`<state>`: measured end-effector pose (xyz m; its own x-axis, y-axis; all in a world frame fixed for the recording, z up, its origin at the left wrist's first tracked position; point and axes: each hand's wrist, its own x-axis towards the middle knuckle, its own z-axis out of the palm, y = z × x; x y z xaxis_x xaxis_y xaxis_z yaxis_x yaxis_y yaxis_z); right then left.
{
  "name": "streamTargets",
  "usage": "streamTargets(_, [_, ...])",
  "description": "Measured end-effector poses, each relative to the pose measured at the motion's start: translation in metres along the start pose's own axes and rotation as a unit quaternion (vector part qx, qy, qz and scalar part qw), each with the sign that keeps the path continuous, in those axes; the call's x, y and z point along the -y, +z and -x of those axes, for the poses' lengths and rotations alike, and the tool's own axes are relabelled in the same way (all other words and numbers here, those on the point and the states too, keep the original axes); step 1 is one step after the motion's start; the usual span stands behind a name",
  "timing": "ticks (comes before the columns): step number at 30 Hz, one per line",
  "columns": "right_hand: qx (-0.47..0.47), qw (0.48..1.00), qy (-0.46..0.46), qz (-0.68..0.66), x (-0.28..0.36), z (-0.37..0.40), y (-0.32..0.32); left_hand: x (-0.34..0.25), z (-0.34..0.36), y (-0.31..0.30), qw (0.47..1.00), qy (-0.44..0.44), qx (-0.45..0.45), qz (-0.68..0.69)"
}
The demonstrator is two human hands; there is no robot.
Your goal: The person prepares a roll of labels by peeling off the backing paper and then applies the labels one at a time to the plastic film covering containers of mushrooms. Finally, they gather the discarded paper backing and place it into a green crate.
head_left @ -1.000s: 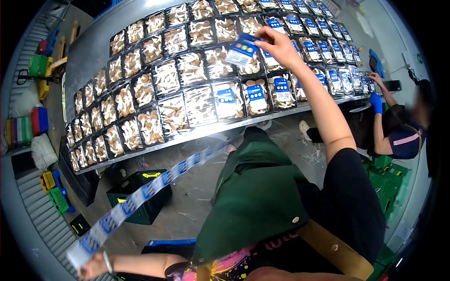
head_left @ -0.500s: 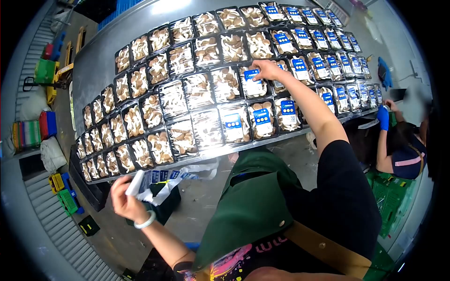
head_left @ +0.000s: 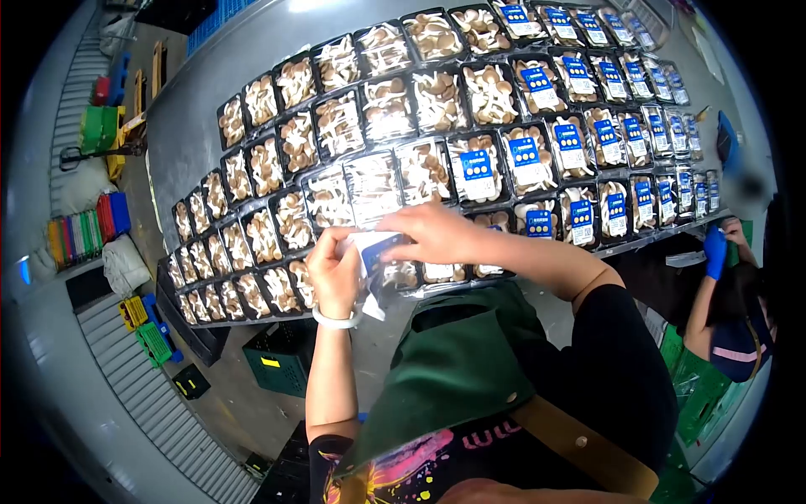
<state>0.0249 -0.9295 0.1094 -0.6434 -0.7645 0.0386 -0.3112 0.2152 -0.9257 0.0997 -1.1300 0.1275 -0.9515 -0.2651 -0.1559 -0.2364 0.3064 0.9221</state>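
Note:
My left hand [head_left: 334, 267] is closed on a strip of labels [head_left: 369, 256], held over the front rows of packs near the table's front edge. From the right, my right hand [head_left: 424, 237] reaches to the same strip, its fingers blurred over the blue and white label part. Rows of black trays of mushrooms under clear film [head_left: 437, 101] cover the metal table [head_left: 189, 101]. Packs toward the right carry blue and white labels [head_left: 477, 173]; those toward the left have none. My hands hide some of the front packs.
A co-worker's blue-gloved hand [head_left: 715, 252] is at the table's right end. A dark green crate [head_left: 279, 363] with a yellow tag stands on the floor below the table. Coloured crates [head_left: 101, 128] and a pallet truck [head_left: 126, 134] are at the far left.
My left hand has moved up and right with the strip, from beyond the front edge to over the packs. My right hand has left a labelled pack and come left to the strip. The view has shifted.

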Motion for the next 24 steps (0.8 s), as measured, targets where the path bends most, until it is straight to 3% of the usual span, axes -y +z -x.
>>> streamTargets(2, [-0.023,0.997,0.018,-0.068,-0.007,0.001,-0.002,0.001,-0.010,0.008,0.999,0.025,-0.032,0.007])
streamTargets(4, [-0.090,0.995,-0.040,0.009,-0.022,0.002,-0.005,0.016,-0.017,0.009,0.993,-0.001,-0.038,-0.110])
streamTargets(6, [-0.140,0.983,-0.114,0.040,-0.029,-0.004,-0.033,0.023,-0.024,0.021,0.990,0.080,-0.042,-0.107])
streamTargets(7, [-0.167,0.968,-0.157,0.105,-0.039,-0.005,-0.056,0.020,-0.026,0.029,0.994,0.074,-0.063,-0.058])
streamTargets(8, [-0.230,0.966,-0.120,-0.018,-0.042,-0.008,-0.090,0.017,-0.030,0.035,0.995,0.044,-0.092,0.009])
streamTargets(9, [-0.267,0.942,0.185,-0.082,-0.043,-0.008,-0.124,0.023,-0.033,0.028,0.992,-0.016,-0.119,0.026])
streamTargets(10, [-0.295,0.920,0.203,-0.163,-0.058,-0.013,-0.166,0.031,-0.039,0.016,0.985,-0.077,-0.147,0.043])
streamTargets(11, [-0.327,0.921,0.161,-0.141,-0.068,-0.012,-0.199,0.029,-0.050,0.013,0.983,-0.048,-0.142,0.104])
streamTargets(14, [-0.221,0.947,0.228,0.042,-0.164,-0.006,-0.241,0.006,-0.080,0.027,0.972,-0.024,-0.094,0.212])
streamTargets(15, [-0.185,0.946,0.245,0.105,-0.189,-0.003,-0.238,0.018,-0.084,0.024,0.981,0.008,-0.047,0.188])
streamTargets(16, [-0.147,0.940,0.259,0.168,-0.208,-0.001,-0.232,0.011,-0.086,0.027,0.987,-0.019,-0.021,0.160])
streamTargets(18, [-0.117,0.935,0.290,0.166,-0.227,0.001,-0.221,0.010,-0.097,0.036,0.998,0.045,0.002,0.037])
streamTargets(19, [-0.142,0.932,0.269,0.195,-0.244,0.006,-0.210,0.002,-0.104,0.039,0.986,0.142,0.026,-0.087])
streamTargets(20, [-0.141,0.933,0.271,0.191,-0.248,0.006,-0.205,0.001,-0.106,0.043,0.986,0.140,0.027,-0.090])
streamTargets(22, [-0.124,0.883,0.263,0.367,-0.253,0.009,-0.195,0.000,-0.111,0.049,0.991,0.108,0.050,-0.060])
streamTargets(23, [-0.106,0.857,0.319,0.390,-0.229,0.002,-0.197,0.001,-0.115,0.049,0.986,0.126,0.073,-0.080])
streamTargets(24, [-0.107,0.858,0.320,0.388,-0.214,0.000,-0.197,-0.001,-0.116,0.051,0.986,0.127,0.074,-0.083])
